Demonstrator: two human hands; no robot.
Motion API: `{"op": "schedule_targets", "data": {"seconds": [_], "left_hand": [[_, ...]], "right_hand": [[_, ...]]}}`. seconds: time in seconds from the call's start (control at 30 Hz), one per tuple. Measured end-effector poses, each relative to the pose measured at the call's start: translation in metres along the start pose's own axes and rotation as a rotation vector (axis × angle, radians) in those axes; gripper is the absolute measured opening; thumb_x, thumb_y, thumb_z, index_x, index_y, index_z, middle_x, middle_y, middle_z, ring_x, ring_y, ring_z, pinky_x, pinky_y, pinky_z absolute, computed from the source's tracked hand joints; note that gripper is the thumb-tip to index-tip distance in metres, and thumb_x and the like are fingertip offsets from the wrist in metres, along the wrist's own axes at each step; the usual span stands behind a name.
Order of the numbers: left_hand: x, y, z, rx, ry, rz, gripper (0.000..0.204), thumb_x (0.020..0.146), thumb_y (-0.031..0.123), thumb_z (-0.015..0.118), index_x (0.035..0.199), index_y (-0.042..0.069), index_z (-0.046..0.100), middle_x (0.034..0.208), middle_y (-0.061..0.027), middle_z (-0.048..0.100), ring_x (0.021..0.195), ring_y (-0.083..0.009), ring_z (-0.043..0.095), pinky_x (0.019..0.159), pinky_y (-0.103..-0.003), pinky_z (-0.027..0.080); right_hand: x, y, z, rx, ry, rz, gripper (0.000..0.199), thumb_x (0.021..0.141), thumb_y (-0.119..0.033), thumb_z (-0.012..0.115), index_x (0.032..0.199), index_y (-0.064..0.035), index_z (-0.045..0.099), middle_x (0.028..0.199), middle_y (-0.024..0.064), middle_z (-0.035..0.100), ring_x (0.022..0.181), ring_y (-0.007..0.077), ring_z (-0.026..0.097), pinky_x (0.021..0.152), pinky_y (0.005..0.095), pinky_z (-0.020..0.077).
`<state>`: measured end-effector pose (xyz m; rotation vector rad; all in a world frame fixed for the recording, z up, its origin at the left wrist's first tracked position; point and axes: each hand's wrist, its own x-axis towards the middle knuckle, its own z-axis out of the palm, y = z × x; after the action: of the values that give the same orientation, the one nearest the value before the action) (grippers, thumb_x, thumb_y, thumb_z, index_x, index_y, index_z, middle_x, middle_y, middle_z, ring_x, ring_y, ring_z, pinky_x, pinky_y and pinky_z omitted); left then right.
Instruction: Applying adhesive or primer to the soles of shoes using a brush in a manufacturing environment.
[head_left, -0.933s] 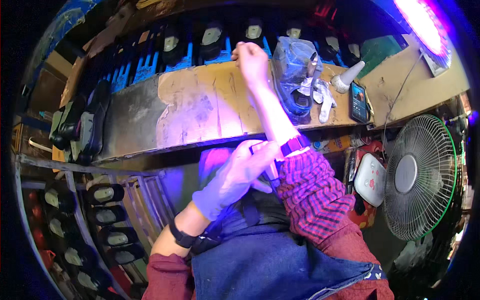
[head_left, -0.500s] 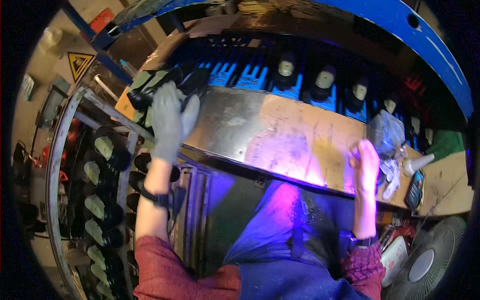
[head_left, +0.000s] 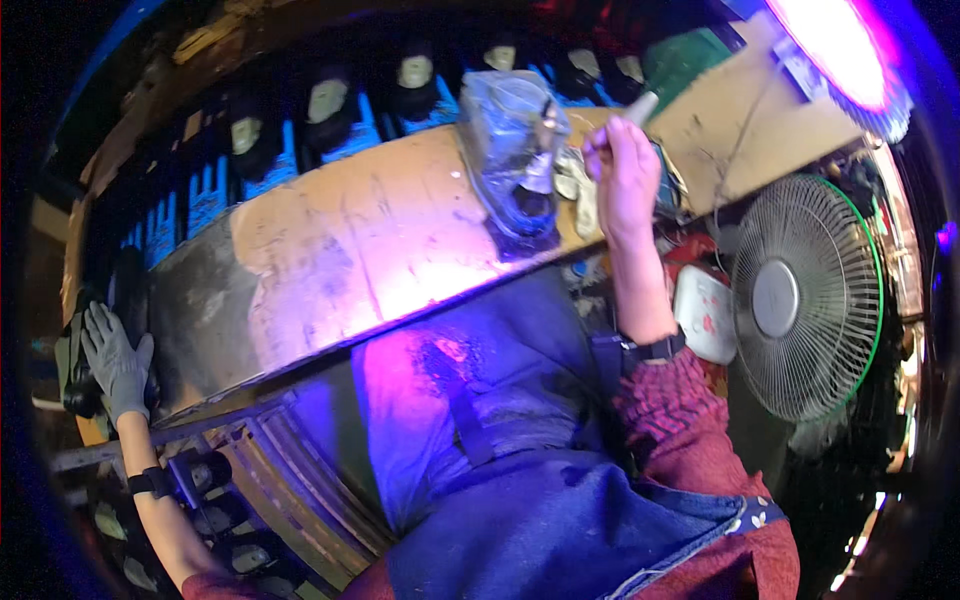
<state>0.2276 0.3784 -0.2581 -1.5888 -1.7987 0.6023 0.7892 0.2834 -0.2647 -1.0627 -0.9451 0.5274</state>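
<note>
My left hand (head_left: pixel 115 365), in a grey glove, lies with fingers spread on dark shoe pieces (head_left: pixel 70 362) at the bench's left end. Its palm hides part of them. My bare right hand (head_left: pixel 628 180) is raised over the right part of the bench with its fingers curled in. Whether anything is between those fingers is hidden. Beside it stands a container wrapped in clear plastic (head_left: pixel 508 135). Next to the wrist lies a crumpled whitish glove (head_left: pixel 583 205). Just beyond the fingertips a white nozzle-like tip (head_left: pixel 640 108) shows.
Behind the cardboard-and-metal bench top (head_left: pixel 350 230), blue slotted supports (head_left: pixel 270 170) carry dark shoes with pale patches (head_left: pixel 327 100). A green cloth (head_left: pixel 685 68) lies at the far right. Below it stands a fan (head_left: pixel 800 300). A bright lamp (head_left: pixel 840 45) glows at upper right.
My view has swung to the right, bringing the lamp and whole fan in. My right hand has moved toward the nozzle-like tip. The left hand stays at the shoe pieces, fingers now spread.
</note>
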Motion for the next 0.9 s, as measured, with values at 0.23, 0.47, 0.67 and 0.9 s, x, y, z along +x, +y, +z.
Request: {"op": "schedule_targets", "data": {"seconds": [0.23,0.47,0.67,0.9], "left_hand": [[0.008,0.010,-0.001,-0.039,0.001,-0.012,0.068,0.072,0.033,0.071,0.128,0.008,0.043,0.134,-0.0181,0.041,0.124,-0.0334,0.040,0.096,-0.043,0.038],[0.007,0.018,-0.010,-0.216,0.048,-0.055,0.066,0.078,0.039,0.065,0.135,0.021,0.035,0.120,-0.0141,0.049,0.112,-0.0305,0.048,0.084,-0.043,0.046],[0.041,0.020,0.035,-0.010,0.138,0.032,0.075,0.069,0.035,0.073,0.127,0.001,0.040,0.113,-0.0118,0.053,0.108,-0.0251,0.051,0.086,-0.036,0.046],[0.008,0.032,0.003,-0.127,0.142,0.190,0.069,0.069,0.032,0.071,0.124,0.001,0.045,0.118,-0.0166,0.051,0.110,-0.0305,0.048,0.089,-0.040,0.042]], "right_hand": [[0.011,0.024,-0.015,-0.040,0.118,0.083,0.023,0.093,-0.024,0.051,0.080,-0.0051,0.053,0.071,0.0055,0.057,0.050,0.0078,0.046,0.045,0.0202,0.0338],[0.003,0.047,-0.020,-0.458,0.048,0.045,0.035,0.087,-0.037,0.061,0.079,-0.0038,0.056,0.070,0.0018,0.055,0.061,0.0102,0.051,0.055,0.0276,0.0447],[-0.004,0.030,0.004,-0.972,-0.134,-0.014,0.044,0.075,-0.046,0.068,0.080,-0.0037,0.058,0.071,0.0098,0.061,0.066,0.0249,0.061,0.061,0.0359,0.0471],[0.002,0.027,0.002,-1.070,-0.127,-0.005,0.043,0.078,-0.045,0.067,0.076,-0.0039,0.054,0.065,0.0115,0.058,0.061,0.0247,0.058,0.058,0.0365,0.0445]]}}
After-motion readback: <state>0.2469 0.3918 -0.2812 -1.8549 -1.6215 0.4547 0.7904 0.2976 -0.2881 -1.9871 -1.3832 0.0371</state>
